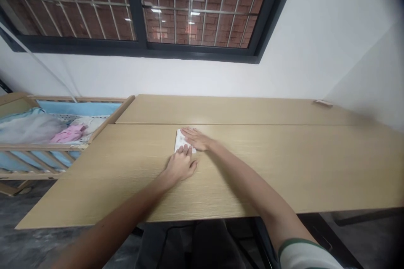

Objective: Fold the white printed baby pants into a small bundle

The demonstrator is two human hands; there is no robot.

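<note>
A small white folded cloth (pixel 179 140) with faint printed marks lies flat on the light wooden table (pixel 268 155). My right hand (pixel 197 138) rests flat over its right side, fingers stretched out to the left. On the cloth's lower edge lie the fingertips of my left hand (pixel 181 164), with the fingers slightly spread and the thumb pointing right. Neither hand grips the cloth; both press on it from above. Part of the cloth is hidden under the fingers.
Left of the table stands a wooden crib (pixel 47 148) with blue lining, a pale cover and a pink cloth (pixel 69 133). A small flat object (pixel 323 103) lies at the back right. A seam crosses the tabletop. Behind are a white wall and a barred window (pixel 202 50).
</note>
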